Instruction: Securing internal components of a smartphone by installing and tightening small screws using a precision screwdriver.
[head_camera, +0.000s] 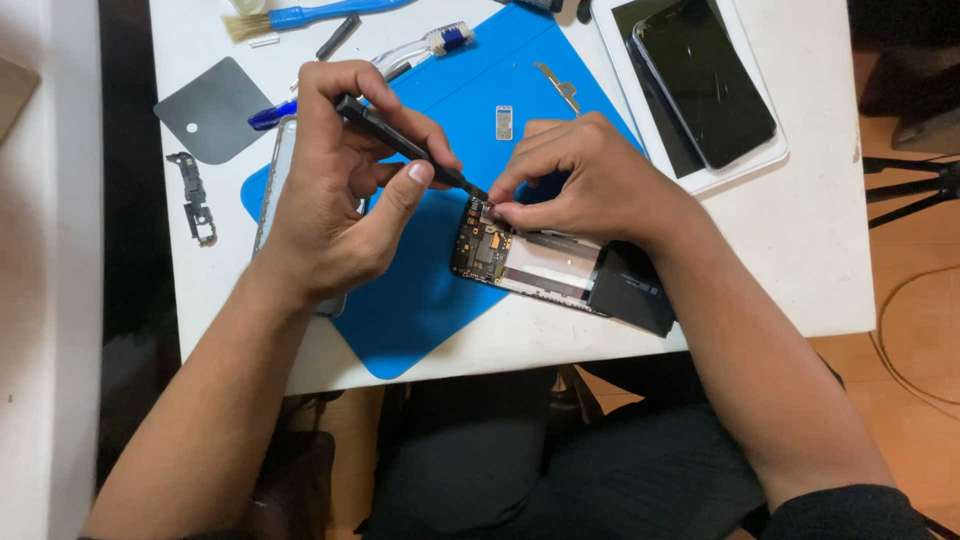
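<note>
An opened phone (545, 265) with a bare circuit board and a black battery lies on a blue mat (420, 290) on the white table (800, 250). My left hand (335, 180) grips a black screwdriver (400, 145) whose tip meets the top edge of the phone's board. My right hand (590, 180) rests on the phone's top end, with its fingertips pinched right beside the screwdriver tip. Whether those fingers hold a small part is hidden.
At the back right a dark phone (705, 75) lies on a white tablet (750, 165). Left of the mat are a grey pick (215, 110) and a metal bracket (193, 197). A blue brush (300, 15), a toothbrush (425, 45) and small metal parts (504, 122) lie behind.
</note>
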